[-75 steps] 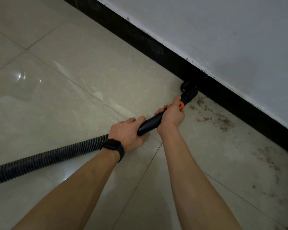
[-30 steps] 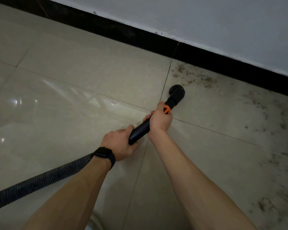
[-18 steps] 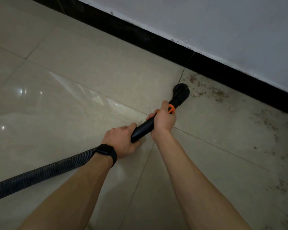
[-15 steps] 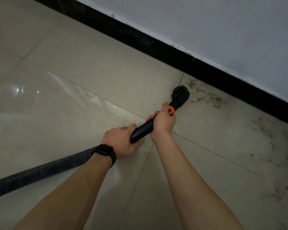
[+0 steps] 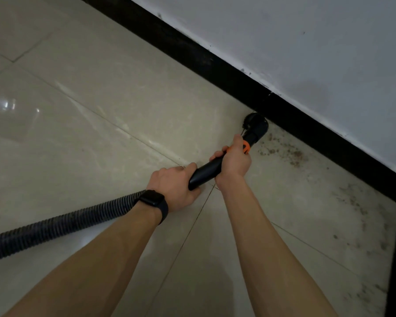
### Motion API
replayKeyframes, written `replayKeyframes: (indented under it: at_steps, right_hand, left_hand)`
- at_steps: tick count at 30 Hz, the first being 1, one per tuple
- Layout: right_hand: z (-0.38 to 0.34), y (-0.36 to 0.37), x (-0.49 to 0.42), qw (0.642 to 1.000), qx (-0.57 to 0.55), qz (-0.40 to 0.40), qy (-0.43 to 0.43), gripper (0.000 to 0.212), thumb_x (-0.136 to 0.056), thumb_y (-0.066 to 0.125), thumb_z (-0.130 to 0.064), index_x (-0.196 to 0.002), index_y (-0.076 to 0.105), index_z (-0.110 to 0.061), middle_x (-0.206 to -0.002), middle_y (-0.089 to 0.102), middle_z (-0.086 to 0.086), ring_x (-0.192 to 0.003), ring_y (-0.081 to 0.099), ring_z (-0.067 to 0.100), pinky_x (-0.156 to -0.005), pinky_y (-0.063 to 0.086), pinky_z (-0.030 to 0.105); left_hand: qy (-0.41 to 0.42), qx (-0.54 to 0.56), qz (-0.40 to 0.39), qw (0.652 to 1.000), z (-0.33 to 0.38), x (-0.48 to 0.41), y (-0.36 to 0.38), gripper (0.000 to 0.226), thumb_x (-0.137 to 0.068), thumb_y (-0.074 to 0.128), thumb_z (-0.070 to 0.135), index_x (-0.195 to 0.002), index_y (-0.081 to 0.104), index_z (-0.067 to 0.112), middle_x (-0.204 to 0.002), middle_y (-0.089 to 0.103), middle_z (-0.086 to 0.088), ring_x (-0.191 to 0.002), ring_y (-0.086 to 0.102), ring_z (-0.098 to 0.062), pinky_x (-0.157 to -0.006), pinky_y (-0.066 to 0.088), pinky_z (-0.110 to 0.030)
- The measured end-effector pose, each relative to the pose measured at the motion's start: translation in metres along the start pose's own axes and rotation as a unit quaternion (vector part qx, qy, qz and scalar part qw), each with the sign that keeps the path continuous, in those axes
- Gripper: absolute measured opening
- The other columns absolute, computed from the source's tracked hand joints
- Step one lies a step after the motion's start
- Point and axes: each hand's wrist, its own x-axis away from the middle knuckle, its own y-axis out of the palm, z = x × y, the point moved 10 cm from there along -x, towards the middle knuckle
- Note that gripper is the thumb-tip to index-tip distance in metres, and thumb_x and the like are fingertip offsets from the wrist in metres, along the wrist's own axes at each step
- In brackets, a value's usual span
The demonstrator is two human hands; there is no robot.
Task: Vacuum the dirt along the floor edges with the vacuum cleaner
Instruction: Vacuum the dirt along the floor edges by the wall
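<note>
**Tiled Floor Edge: Nozzle Position, Risks and Grip**

Glossy beige floor tiles (image 5: 124, 99) met a black skirting board (image 5: 192, 56) below a white wall (image 5: 306, 42). The vacuum cleaner's round brush nozzle (image 5: 255, 124) stood on the tile, touching the skirting board or very nearly so. Brown dirt (image 5: 288, 154) lay just beside the nozzle on its right, along the skirting board. More specks (image 5: 357, 207) were scattered towards the right-hand corner.

Risks, as judged:
- A tilted or lifted nozzle would probably lose suction and leave grains behind.
- A fast sweep could scatter the loose dirt instead of collecting it.
- Hard contact could scuff the skirting board.
- The corrugated hose (image 5: 55, 227), trailing left, could tug the wand off its line.

Grip:
- The right hand (image 5: 233, 161) was wrapped round the black wand (image 5: 204, 173) just behind the orange collar (image 5: 246, 147), with its fingers curled tight.
- The left hand (image 5: 174, 186) gripped the wand's rear end, where the corrugated hose joined.
- The nozzle lay ahead of the right fingers, beyond the collar, and neither hand touched it.
</note>
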Motion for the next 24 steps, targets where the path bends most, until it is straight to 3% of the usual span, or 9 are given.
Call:
replayKeyframes:
  at_steps: [3, 7, 13, 19, 24]
  right_hand:
    - [-0.007, 0.005, -0.008, 1.0, 0.01, -0.005, -0.004, 0.027, -0.1, 0.067, -0.034, -0.093, 0.052, -0.012, -0.054, 0.052, -0.003, -0.04, 0.048, 0.014, -0.044, 0.046, 0.026]
    - [-0.014, 0.021, -0.013, 0.999, 0.036, -0.02, -0.007, 0.025, -0.099, 0.067, -0.032, -0.095, 0.054, -0.011, -0.056, 0.053, -0.001, -0.04, 0.048, 0.015, -0.044, 0.046, 0.027]
    - [-0.003, 0.041, -0.002, 0.997, 0.068, -0.039, -0.01, 0.024, -0.099, 0.067, -0.034, -0.09, 0.058, -0.013, -0.055, 0.055, -0.001, -0.041, 0.049, 0.015, -0.044, 0.047, 0.026]
    - [0.02, 0.034, 0.023, 0.998, 0.061, -0.029, -0.002, 0.027, -0.099, 0.065, -0.038, -0.089, 0.059, -0.013, -0.053, 0.055, -0.004, -0.04, 0.05, 0.013, -0.045, 0.048, 0.026]
    - [0.048, -0.005, 0.05, 1.0, 0.015, 0.015, 0.015, 0.028, -0.098, 0.067, -0.039, -0.101, 0.058, -0.013, -0.056, 0.055, -0.003, -0.041, 0.05, 0.014, -0.044, 0.048, 0.026]
  left_hand:
    - [-0.007, -0.005, 0.013, 1.0, 0.003, -0.008, 0.001, 0.032, -0.077, 0.043, 0.058, -0.09, 0.025, 0.035, -0.072, 0.045, 0.01, -0.057, 0.047, -0.022, -0.055, 0.035, -0.029]
    - [-0.035, 0.019, 0.026, 0.999, -0.004, -0.015, 0.0, 0.032, -0.08, 0.053, 0.055, -0.094, 0.032, 0.033, -0.071, 0.047, 0.01, -0.059, 0.052, -0.021, -0.055, 0.043, -0.029]
    - [-0.065, 0.054, 0.023, 0.996, -0.022, 0.0, -0.005, 0.029, -0.075, 0.048, 0.056, -0.088, 0.032, 0.035, -0.066, 0.047, 0.013, -0.055, 0.052, -0.016, -0.053, 0.044, -0.027]
    - [-0.053, 0.026, -0.004, 0.998, -0.037, 0.025, -0.007, 0.029, -0.076, 0.049, 0.057, -0.087, 0.032, 0.037, -0.065, 0.047, 0.013, -0.052, 0.046, -0.009, -0.049, 0.034, -0.024]
    - [-0.015, 0.003, -0.048, 0.999, -0.033, 0.063, 0.0, 0.031, -0.078, 0.049, 0.057, -0.087, 0.027, 0.039, -0.069, 0.049, 0.012, -0.06, 0.055, -0.017, -0.056, 0.044, -0.029]
